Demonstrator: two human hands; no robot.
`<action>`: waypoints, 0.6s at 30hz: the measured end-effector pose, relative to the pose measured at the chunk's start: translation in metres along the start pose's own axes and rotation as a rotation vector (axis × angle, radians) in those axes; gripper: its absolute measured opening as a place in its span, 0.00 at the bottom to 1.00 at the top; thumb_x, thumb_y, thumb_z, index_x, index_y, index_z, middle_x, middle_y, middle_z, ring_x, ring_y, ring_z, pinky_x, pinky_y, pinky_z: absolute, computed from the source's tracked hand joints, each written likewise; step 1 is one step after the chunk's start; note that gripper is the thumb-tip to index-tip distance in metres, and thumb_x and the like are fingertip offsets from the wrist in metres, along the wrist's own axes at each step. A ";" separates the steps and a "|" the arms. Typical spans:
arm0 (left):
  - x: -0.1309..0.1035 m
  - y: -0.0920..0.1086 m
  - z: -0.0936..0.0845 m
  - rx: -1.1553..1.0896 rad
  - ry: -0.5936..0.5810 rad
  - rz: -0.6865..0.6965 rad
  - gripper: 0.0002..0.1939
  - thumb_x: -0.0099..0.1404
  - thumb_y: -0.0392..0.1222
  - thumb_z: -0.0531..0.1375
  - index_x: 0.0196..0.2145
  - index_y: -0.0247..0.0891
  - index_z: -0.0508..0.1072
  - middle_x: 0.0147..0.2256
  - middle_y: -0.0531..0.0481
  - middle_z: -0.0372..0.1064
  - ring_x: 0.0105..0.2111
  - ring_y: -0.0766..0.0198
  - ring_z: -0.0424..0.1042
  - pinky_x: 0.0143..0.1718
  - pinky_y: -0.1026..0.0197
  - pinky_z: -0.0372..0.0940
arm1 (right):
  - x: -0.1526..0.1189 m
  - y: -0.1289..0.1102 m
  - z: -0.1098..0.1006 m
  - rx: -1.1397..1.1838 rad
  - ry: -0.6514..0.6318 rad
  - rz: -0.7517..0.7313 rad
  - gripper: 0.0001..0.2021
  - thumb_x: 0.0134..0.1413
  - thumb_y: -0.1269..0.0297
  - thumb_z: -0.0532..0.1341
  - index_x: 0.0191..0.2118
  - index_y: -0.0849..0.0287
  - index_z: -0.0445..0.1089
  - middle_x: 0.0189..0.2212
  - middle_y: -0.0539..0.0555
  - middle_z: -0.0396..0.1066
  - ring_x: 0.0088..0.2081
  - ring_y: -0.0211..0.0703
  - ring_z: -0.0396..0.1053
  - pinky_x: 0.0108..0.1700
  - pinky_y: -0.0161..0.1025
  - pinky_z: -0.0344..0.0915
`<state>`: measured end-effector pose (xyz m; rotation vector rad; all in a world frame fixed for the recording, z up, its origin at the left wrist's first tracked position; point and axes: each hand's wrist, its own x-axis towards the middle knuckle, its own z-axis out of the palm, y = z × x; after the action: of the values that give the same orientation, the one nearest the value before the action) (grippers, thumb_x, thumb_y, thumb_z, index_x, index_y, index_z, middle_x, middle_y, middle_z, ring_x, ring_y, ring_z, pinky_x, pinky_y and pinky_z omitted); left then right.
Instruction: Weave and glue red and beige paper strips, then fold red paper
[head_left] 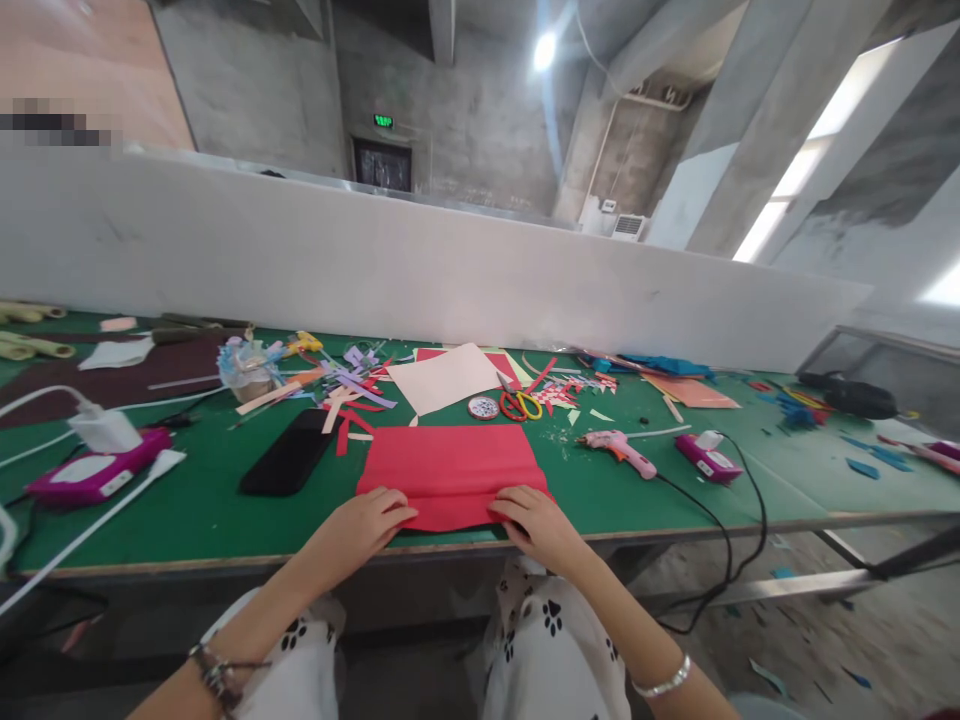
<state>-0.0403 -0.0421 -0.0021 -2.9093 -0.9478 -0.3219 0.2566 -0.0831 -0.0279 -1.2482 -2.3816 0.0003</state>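
Note:
A sheet of red paper point(454, 458) lies in front of me near the table's front edge, with a crease across its lower part and the near edge turned up. My left hand point(373, 518) has its fingers closed on the paper's lower left part. At the lower right, my right hand point(534, 518) grips the same fold with thumb and fingers. Just beyond the sheet are scissors point(517, 405) with red and yellow handles and a small round container point(483, 407) of tiny pieces. The undersides of the fingers are hidden.
A black phone point(289, 455) lies left of the paper, below scattered paper strips point(352, 385). To the right are a pink glue gun point(619, 448) and a purple power strip point(707, 460) with trailing cords. A white partition point(420, 270) borders the green table point(217, 525).

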 end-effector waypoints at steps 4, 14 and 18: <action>0.001 0.002 -0.008 -0.223 0.023 -0.085 0.16 0.67 0.43 0.46 0.39 0.42 0.73 0.38 0.50 0.70 0.36 0.66 0.69 0.35 0.67 0.60 | 0.007 0.001 -0.007 0.074 -0.050 0.012 0.12 0.58 0.67 0.51 0.43 0.53 0.69 0.43 0.52 0.69 0.45 0.38 0.65 0.46 0.36 0.60; 0.008 -0.014 -0.006 -0.423 -0.022 -0.364 0.23 0.64 0.54 0.48 0.23 0.38 0.73 0.27 0.53 0.69 0.27 0.67 0.67 0.28 0.67 0.56 | 0.041 0.009 -0.025 -0.038 -0.279 0.027 0.15 0.61 0.62 0.48 0.30 0.58 0.69 0.28 0.50 0.71 0.32 0.35 0.67 0.34 0.31 0.56; 0.010 -0.019 -0.014 -0.387 -0.093 -0.291 0.22 0.64 0.52 0.48 0.24 0.38 0.73 0.27 0.52 0.69 0.27 0.67 0.67 0.27 0.67 0.55 | 0.041 0.015 -0.025 -0.111 -0.337 0.058 0.15 0.61 0.62 0.49 0.27 0.58 0.67 0.27 0.50 0.70 0.30 0.36 0.66 0.31 0.32 0.54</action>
<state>-0.0464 -0.0229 0.0138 -3.1430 -1.4807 -0.4318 0.2580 -0.0475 0.0071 -1.4678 -2.6597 0.1057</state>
